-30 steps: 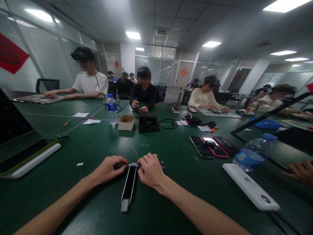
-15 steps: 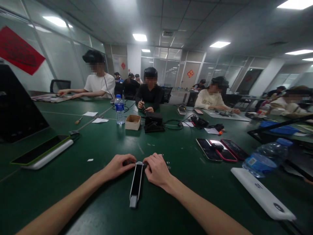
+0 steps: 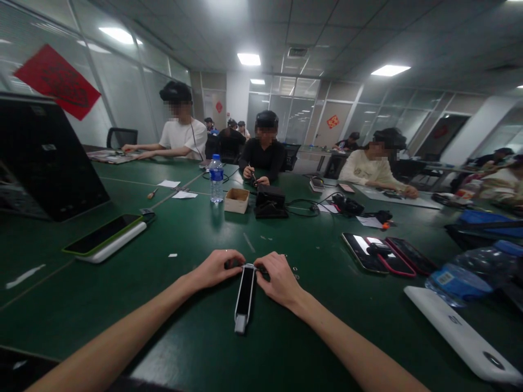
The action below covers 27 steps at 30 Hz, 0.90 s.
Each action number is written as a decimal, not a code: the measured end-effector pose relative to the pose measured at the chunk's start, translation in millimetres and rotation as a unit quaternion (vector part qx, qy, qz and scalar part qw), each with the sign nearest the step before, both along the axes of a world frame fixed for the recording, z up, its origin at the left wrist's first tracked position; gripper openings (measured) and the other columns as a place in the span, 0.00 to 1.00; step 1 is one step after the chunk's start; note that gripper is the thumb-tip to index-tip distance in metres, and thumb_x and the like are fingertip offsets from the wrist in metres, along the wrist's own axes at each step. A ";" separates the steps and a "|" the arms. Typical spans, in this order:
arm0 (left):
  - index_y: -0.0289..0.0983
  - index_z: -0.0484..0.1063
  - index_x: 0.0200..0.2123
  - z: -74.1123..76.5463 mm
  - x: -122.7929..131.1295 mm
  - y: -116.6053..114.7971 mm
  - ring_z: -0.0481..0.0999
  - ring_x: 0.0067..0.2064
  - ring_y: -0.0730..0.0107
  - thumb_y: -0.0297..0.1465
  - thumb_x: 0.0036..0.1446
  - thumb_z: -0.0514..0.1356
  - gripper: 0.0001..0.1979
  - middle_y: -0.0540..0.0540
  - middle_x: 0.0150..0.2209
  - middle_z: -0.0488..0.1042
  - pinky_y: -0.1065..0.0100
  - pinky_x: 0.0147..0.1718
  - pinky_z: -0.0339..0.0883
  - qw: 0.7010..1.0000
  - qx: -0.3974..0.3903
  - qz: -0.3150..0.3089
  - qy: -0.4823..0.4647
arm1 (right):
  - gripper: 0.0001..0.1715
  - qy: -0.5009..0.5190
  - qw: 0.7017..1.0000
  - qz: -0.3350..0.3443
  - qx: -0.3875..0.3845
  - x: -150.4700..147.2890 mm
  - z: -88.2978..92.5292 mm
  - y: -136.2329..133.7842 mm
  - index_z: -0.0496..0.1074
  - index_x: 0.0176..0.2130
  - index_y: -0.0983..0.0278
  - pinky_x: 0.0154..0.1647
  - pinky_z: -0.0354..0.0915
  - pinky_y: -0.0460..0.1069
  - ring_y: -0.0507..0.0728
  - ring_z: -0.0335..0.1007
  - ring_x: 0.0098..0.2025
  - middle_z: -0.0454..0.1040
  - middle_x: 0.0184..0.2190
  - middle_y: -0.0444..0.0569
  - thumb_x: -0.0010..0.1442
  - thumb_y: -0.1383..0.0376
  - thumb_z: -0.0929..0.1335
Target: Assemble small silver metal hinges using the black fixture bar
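Observation:
A long, narrow black object with pale metal edging [image 3: 246, 291] lies on the green table, with a light grey block at its near end. My left hand [image 3: 218, 268] is at its far end from the left, with thumb and index finger closed together there. From the other side, my right hand [image 3: 278, 276] meets the same end with its fingers curled in. Both sets of fingertips touch or nearly touch the pale tip. Any small part between them is too small to make out. Several tiny metal rings [image 3: 296, 272] lie just beyond my right hand.
Phones [image 3: 363, 253] and a white power bank [image 3: 457, 332] lie at the right beside a tipped water bottle [image 3: 461, 283]. A green-edged phone [image 3: 104, 234] is at the left near a black laptop [image 3: 53, 158]. An upright bottle [image 3: 216, 179] and small box [image 3: 237, 201] stand ahead. Co-workers sit opposite.
The view has turned a little to the left, so everything sits farther right in the picture. My hands keep the same pose at the far end of the black object.

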<state>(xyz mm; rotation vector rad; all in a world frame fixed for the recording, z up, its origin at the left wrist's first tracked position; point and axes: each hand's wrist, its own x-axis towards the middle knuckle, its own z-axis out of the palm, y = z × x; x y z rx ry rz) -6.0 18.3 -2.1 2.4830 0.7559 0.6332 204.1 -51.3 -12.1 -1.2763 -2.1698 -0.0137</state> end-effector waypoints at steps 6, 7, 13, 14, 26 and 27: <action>0.35 0.71 0.40 2.4 0.8 -2.1 0.71 0.30 0.74 0.30 0.56 0.59 0.08 0.48 0.34 0.75 0.73 0.30 0.64 1.000 0.000 0.000 0.001 | 0.06 -0.001 1.000 -0.004 0.003 -0.6 0.1 0.1 0.70 0.37 0.65 0.39 0.57 0.51 0.57 0.65 0.37 0.73 0.33 0.49 0.56 0.71 0.66; 0.35 0.71 0.40 2.4 0.7 -2.2 0.71 0.30 0.74 0.31 0.56 0.58 0.08 0.48 0.35 0.75 0.73 0.30 0.64 1.000 0.000 0.000 0.003 | 0.06 0.001 1.000 -0.003 0.002 -1.2 0.6 -0.4 0.70 0.37 0.65 0.38 0.57 0.51 0.57 0.65 0.37 0.74 0.33 0.49 0.55 0.71 0.66; 0.36 0.71 0.42 3.0 -0.3 -1.8 0.71 0.31 0.73 0.33 0.57 0.58 0.10 0.48 0.36 0.75 0.73 0.31 0.64 1.000 -0.002 0.001 0.014 | 0.10 -0.017 0.999 0.028 0.006 6.6 7.9 -3.1 0.70 0.40 0.65 0.40 0.59 0.52 0.58 0.65 0.39 0.74 0.34 0.51 0.56 0.71 0.66; 0.36 0.71 0.42 4.0 -0.3 -2.1 0.72 0.31 0.73 0.33 0.58 0.58 0.10 0.48 0.36 0.75 0.73 0.31 0.64 1.000 -0.003 0.000 0.016 | 0.10 -0.023 0.999 0.032 0.016 13.2 9.3 -2.1 0.70 0.41 0.66 0.41 0.59 0.52 0.58 0.65 0.39 0.74 0.35 0.51 0.56 0.70 0.66; 0.36 0.71 0.42 9.5 -0.2 -5.7 0.72 0.31 0.72 0.33 0.58 0.56 0.11 0.47 0.36 0.75 0.71 0.32 0.65 0.999 0.027 0.008 0.032 | 0.14 -0.097 0.992 -0.031 -0.070 75.2 23.6 8.4 0.69 0.45 0.64 0.42 0.61 0.53 0.56 0.66 0.42 0.71 0.41 0.51 0.60 0.64 0.63; 0.36 0.71 0.42 9.1 -0.3 -5.6 0.71 0.31 0.72 0.33 0.58 0.56 0.11 0.47 0.36 0.75 0.71 0.32 0.65 0.999 0.028 0.009 0.034 | 0.14 -0.100 0.991 -0.017 -0.086 68.8 25.3 5.9 0.69 0.46 0.64 0.42 0.61 0.52 0.56 0.66 0.41 0.71 0.41 0.50 0.60 0.64 0.63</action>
